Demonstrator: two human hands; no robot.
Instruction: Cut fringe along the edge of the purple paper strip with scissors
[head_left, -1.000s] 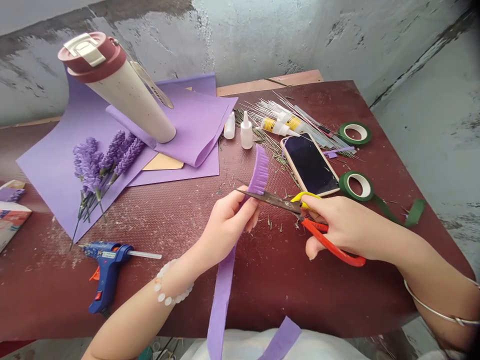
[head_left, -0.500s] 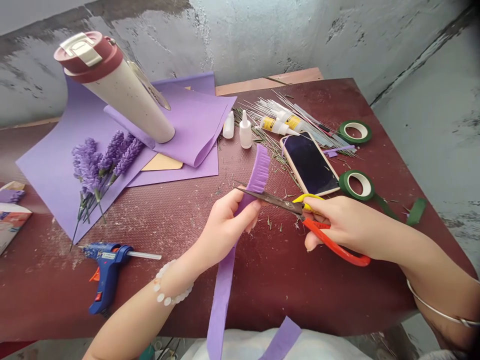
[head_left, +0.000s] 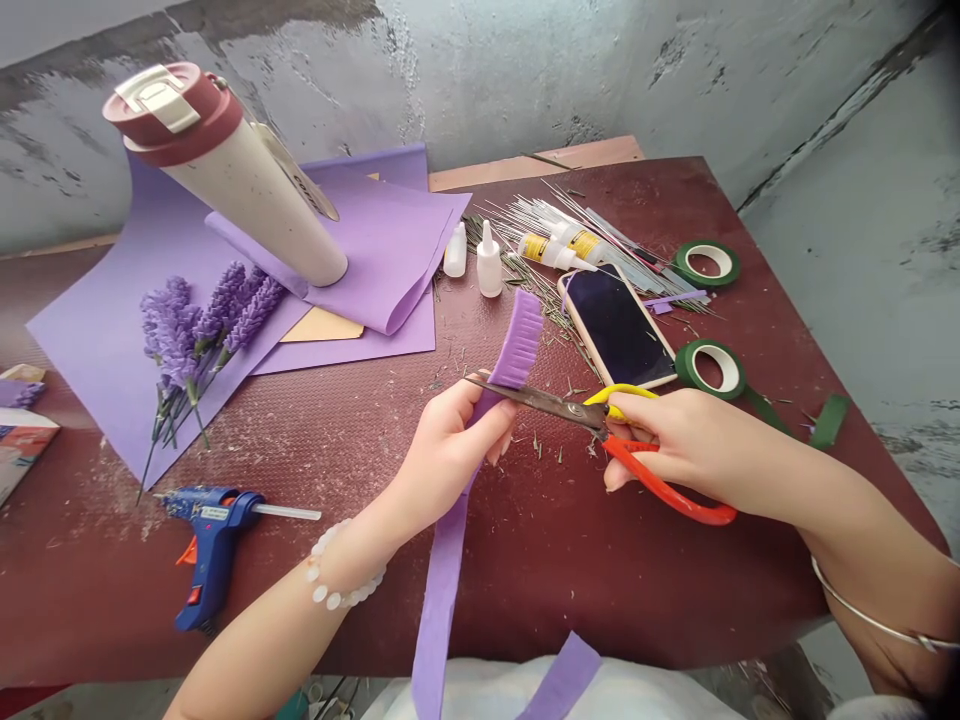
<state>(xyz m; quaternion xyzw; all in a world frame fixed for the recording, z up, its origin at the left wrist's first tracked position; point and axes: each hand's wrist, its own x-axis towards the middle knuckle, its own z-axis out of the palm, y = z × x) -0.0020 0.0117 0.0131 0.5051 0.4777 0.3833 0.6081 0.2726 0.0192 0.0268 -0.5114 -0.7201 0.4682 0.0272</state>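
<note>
Head view: your left hand pinched a lilac strip between thumb and fingers, above the table's middle, with its upper end standing clear of the grip. Your right hand was closed around the loops of the red-and-yellow-handled scissors, and the fingers pressed the handles inward. The blade tips reached the strip just above your left thumb. You could not tell from this view whether the blades were spread or closed.

Status: the portion above your left hand carried a finished fringe of narrow, close cuts along one edge. Below your hand, the strip hung toward your lap with no cuts visible. A second lilac length lay near the bottom of the view, also showing no cuts.

Surrounding items on the maroon table were a blue hot glue gun, purple lavender sprays on lilac sheets, two white glue bottles, a bundle of thin wires, a phone, and two rolls of green floral tape.
</note>
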